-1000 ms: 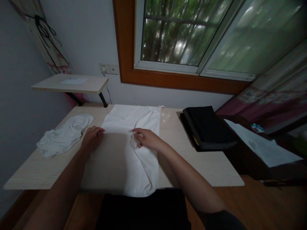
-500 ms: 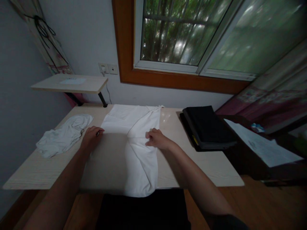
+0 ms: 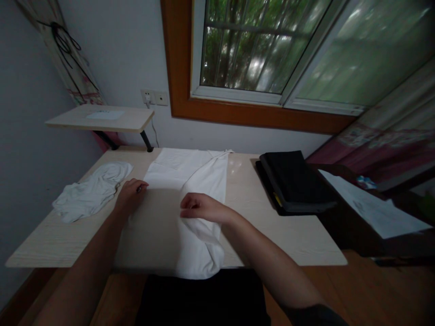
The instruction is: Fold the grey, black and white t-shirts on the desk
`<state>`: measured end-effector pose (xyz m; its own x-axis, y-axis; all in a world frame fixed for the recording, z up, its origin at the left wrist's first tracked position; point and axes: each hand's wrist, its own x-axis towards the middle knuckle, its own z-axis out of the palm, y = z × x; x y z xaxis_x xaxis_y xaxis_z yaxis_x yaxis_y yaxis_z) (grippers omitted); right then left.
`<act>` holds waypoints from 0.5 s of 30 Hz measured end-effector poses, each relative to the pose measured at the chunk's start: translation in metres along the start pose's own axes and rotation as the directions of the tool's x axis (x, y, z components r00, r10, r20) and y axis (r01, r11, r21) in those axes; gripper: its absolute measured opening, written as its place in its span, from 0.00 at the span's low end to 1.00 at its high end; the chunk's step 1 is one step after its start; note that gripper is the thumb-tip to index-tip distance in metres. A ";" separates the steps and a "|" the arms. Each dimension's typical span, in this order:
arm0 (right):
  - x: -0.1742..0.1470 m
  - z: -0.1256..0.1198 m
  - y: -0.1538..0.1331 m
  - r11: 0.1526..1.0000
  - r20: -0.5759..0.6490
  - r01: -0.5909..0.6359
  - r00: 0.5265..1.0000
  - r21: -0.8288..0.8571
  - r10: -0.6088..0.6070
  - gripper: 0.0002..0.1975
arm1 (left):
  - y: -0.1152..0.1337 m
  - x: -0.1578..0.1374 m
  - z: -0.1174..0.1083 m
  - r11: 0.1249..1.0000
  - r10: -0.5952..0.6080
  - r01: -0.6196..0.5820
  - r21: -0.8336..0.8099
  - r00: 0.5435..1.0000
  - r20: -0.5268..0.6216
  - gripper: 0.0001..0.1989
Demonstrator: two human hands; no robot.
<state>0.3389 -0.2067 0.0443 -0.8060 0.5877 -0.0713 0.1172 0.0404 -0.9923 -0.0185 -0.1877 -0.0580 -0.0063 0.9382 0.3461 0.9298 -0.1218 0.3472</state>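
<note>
A white garment (image 3: 170, 165) lies partly folded on the table, with a pocket-like outline near its far left corner. Its right part is creased and folded over, and the near end (image 3: 199, 265) hangs slightly past the front edge. At the garment's left edge rests my left hand (image 3: 130, 195), fingers curled and pinching the cloth; a small dark spot shows between them. My right hand (image 3: 202, 208) is over the inner edge of the folded part, thumb and fingers closed on fabric there. The fingertips partly hide that edge.
A crumpled white cloth (image 3: 93, 192) lies left on the wooden table (image 3: 272, 244). Behind it stands a small raised shelf (image 3: 102, 117) on black legs. Black folders (image 3: 292, 181) are stacked at right, with papers (image 3: 370, 203) on a dark surface beyond. A window is behind.
My right hand has moved left and slightly nearer to me, from the garment's right side to the fold's inner edge. My left hand has stayed in place.
</note>
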 end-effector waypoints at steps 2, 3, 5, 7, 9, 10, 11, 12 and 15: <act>0.000 0.011 -0.011 0.999 0.270 0.034 0.962 0.039 -0.043 0.16 | 0.000 0.000 0.000 1.000 -0.005 0.005 0.004 1.000 -0.004 0.16; 0.000 0.012 -0.013 0.998 0.365 0.041 0.929 0.046 -0.055 0.16 | 0.001 0.000 0.000 1.000 -0.009 0.009 0.006 1.000 -0.003 0.16; 0.002 0.006 -0.009 0.999 0.373 0.046 0.926 0.023 -0.051 0.17 | 0.002 0.000 -0.001 1.000 -0.016 0.016 0.007 1.000 0.002 0.16; 0.005 -0.011 0.007 0.998 0.119 0.042 0.992 -0.056 -0.035 0.16 | 0.002 0.001 -0.001 1.000 -0.010 0.010 0.004 1.000 0.008 0.16; 0.007 -0.035 0.031 0.976 -0.221 0.009 0.973 -0.220 -0.059 0.14 | 0.002 0.001 -0.002 1.000 0.009 -0.009 0.001 1.000 0.009 0.16; 0.007 -0.047 0.043 0.939 -0.373 -0.050 0.924 -0.340 -0.086 0.13 | 0.002 0.002 -0.001 1.000 0.018 -0.018 -0.001 1.000 0.008 0.16; 0.005 -0.058 0.054 0.882 -0.504 -0.132 0.853 -0.453 -0.131 0.12 | 0.001 0.002 -0.001 1.000 0.026 -0.026 -0.002 1.000 0.006 0.16; 0.001 -0.068 0.064 0.809 -0.573 -0.210 0.799 -0.549 -0.181 0.13 | 0.000 0.002 0.000 1.000 0.030 -0.029 -0.005 1.000 0.005 0.16; -0.012 -0.086 0.079 0.573 -0.657 -0.443 0.715 -0.690 -0.239 0.17 | -0.003 0.002 0.002 1.000 0.023 -0.023 -0.010 1.000 0.003 0.15</act>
<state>0.4080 -0.1407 -0.0242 -0.2227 0.9416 0.2525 0.8241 0.3202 -0.4673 -0.0208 -0.1845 -0.0606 0.0161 0.9362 0.3511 0.9259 -0.1465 0.3483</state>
